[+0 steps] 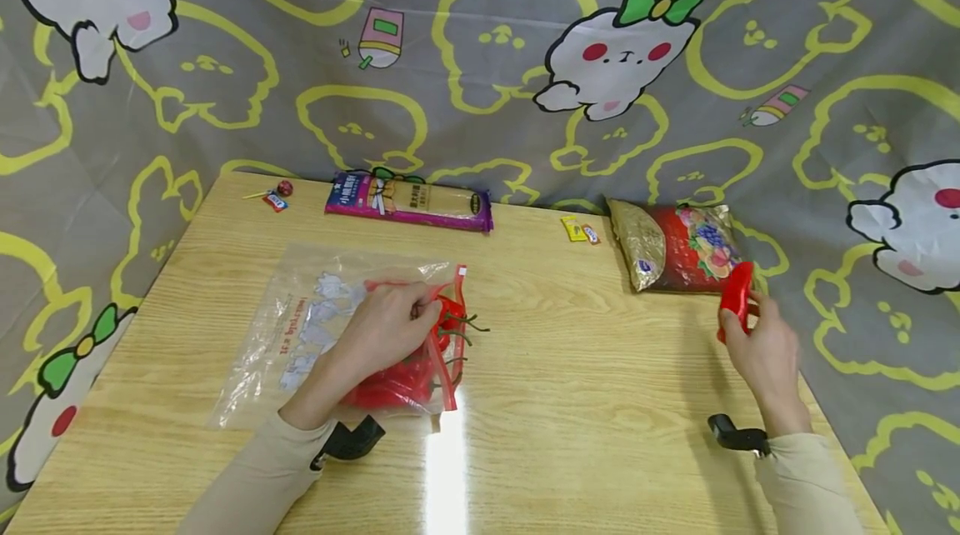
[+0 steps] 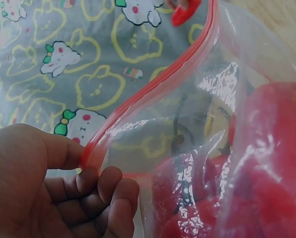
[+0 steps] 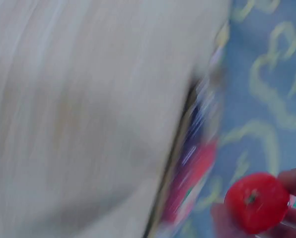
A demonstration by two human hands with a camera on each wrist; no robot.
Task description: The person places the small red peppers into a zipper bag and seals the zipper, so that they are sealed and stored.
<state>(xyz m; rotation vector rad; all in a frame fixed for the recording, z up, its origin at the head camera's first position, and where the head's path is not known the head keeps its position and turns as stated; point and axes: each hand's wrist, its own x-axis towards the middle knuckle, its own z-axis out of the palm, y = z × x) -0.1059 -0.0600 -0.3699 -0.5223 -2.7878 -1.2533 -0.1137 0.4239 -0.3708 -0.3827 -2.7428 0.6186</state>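
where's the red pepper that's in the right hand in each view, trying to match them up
Head: right side, red pepper in the right hand.
Left wrist: top edge, right of centre, partly cut off.
Right wrist: lower right, seen end-on.
Shared landmark: the patterned cloth with yellow outlines.

The left hand [image 1: 390, 322] pinches between thumb [image 2: 63, 151] and forefinger [image 2: 87, 179], its other fingers [image 2: 120, 208] curled; the right hand [image 1: 767, 356], well apart, grips between thumb and fingers; the left forearm [image 1: 258, 472] slants inward, the right forearm [image 1: 810, 481] reaches forward.
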